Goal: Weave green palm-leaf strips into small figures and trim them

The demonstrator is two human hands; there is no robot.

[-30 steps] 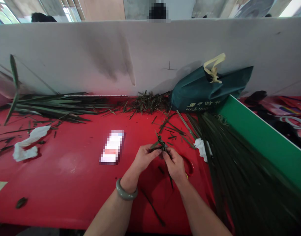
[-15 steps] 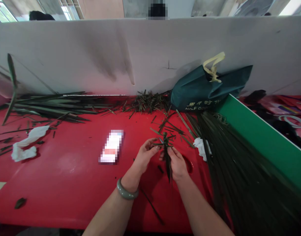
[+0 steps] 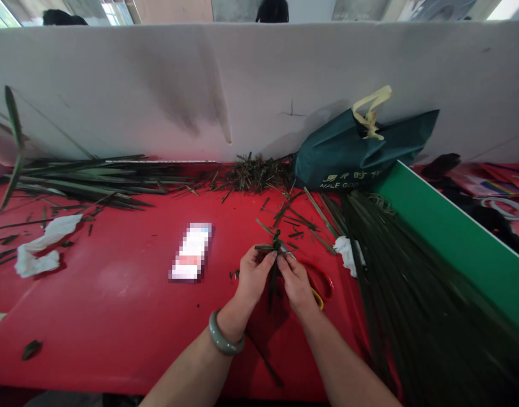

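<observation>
On my feed, I can read "MALE GOD" in pale capitals on the dark green bag [image 3: 363,150], beneath larger Chinese characters [image 3: 353,176]. Of these I make out 男 first and 时 third; creases distort the others for me. The lit screen [image 3: 191,251] reaches me pixelated, its content unreadable.

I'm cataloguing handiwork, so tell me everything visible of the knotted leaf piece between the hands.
The knotted leaf piece is dark green and looks made of narrow plant-leaf strips. Its far end is a small, lumpy knot; a thin end sticks out leftward, and longer strips trail back the opposite way from the knot. The left hand and right hand pinch it between them over the red table. How the strips interlace is too small to tell.
</observation>
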